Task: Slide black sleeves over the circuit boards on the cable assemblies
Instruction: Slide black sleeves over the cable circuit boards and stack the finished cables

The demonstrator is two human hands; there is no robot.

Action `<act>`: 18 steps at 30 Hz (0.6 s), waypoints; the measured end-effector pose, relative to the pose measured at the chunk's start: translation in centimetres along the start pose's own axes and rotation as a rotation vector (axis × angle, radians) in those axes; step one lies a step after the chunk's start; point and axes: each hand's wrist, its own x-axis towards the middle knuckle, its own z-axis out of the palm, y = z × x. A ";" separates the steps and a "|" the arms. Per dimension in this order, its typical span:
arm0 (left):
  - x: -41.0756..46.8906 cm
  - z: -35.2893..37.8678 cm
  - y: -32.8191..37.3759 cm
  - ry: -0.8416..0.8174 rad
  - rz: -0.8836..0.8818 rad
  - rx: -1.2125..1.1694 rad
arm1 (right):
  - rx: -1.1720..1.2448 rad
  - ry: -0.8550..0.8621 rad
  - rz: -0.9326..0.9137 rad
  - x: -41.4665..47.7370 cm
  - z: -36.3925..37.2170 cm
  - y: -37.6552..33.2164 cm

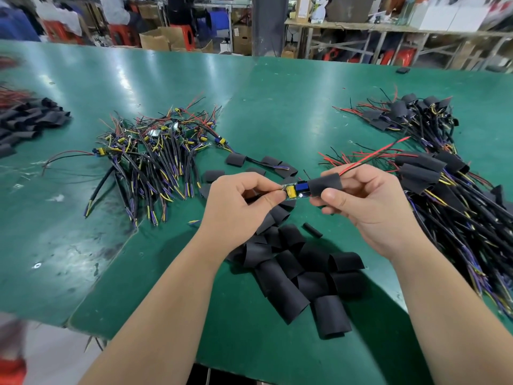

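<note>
Inside black sleeve point(326, 185), end of circuit board point(293, 190)

the table top point(277, 93) is green, with pale streaks of glare and dark scuffs. the sleeve point(326, 184) held over it is matt black. the circuit board point(294, 191) beside it shows a yellow part and a blue part on a pale base; red and black wires point(372, 157) trail from the sleeve's far end. the loose sleeves point(299, 270) heaped below are plain black. the bare cable heap point(155, 157) at left is black with yellow, purple and red strands. the sleeved heap point(444, 195) at right is black with red, yellow and purple wire ends. far stools point(183, 34) are red, boxes point(155, 38) brown
</note>
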 end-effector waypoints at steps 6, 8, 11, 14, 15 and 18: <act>0.1 -0.1 -0.2 0.020 0.008 0.031 | -0.005 -0.011 -0.015 0.0 0.2 0.1; 0.1 -0.1 -0.3 0.030 0.002 0.028 | -0.033 0.023 -0.020 0.1 0.1 0.2; 0.1 0.1 -0.5 0.035 0.000 0.051 | -0.096 0.032 -0.037 0.2 0.2 0.1; 0.1 0.1 -0.5 0.035 0.014 0.070 | -0.096 0.010 -0.058 0.0 0.3 -0.1; 0.1 0.1 -0.5 0.034 0.020 0.072 | -0.107 0.016 -0.068 -0.1 0.3 -0.1; 0.1 0.0 -0.4 0.029 0.028 0.072 | -0.169 0.071 -0.086 -0.2 0.5 0.0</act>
